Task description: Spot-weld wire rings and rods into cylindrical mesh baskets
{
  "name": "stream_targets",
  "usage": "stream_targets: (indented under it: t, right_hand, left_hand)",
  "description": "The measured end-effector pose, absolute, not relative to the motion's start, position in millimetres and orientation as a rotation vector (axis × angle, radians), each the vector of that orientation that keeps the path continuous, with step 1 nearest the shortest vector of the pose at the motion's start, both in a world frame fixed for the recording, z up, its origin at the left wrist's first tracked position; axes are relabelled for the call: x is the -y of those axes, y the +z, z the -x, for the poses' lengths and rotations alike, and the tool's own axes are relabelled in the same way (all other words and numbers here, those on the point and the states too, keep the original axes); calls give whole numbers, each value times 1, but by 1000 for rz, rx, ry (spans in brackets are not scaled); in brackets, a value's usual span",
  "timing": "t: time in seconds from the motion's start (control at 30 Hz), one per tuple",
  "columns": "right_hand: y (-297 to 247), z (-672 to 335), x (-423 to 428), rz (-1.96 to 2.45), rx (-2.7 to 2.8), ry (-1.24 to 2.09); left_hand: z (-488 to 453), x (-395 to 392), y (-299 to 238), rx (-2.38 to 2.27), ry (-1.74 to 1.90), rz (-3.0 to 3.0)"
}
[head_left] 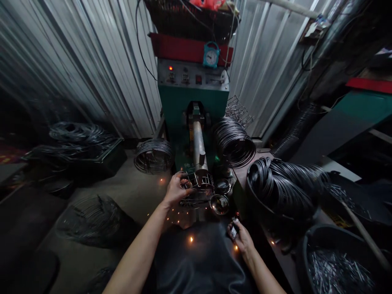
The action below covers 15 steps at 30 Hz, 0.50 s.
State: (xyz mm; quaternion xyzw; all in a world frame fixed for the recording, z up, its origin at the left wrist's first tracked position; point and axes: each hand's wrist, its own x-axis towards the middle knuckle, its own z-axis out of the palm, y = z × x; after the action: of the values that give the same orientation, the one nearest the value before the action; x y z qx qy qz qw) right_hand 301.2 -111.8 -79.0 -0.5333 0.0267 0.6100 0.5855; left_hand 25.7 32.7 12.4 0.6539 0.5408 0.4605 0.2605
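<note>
The left hand (176, 190) grips the near-left rim of a small round wire-frame basket (199, 185), fingers curled around its top ring. The basket sits under the tip of a grey cylindrical metal arm (199, 147) that juts from a green welding machine (192, 102). That arm's long axis runs from twelve o'clock down to six, straight toward the person, and the basket hangs at its near end.

The right hand (240, 237) is lower, at five o'clock from the basket and well apart from it, pinching a small bundle of short metal wire pieces (234, 228) between thumb and fingers. So the left hand is on the basket, the right one off it. Orange sparks (190, 239) dot the dark lap below.

Black wire-ring stacks (284, 188) lie at three o'clock; a blue alarm clock (211, 55) sits on the machine at twelve.
</note>
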Motion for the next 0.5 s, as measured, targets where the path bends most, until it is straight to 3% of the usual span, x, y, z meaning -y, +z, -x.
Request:
stream_targets:
  t: [0.27,0.5]
  right_hand:
    - [-66,-308,120,1116,-207,1563]
    - [-57,-307,130,1189,116,1422]
  left_hand:
    - [-30,-29,22,-1525,1139,-1873]
    - [-33,-27,23,-1505,1142,-1907]
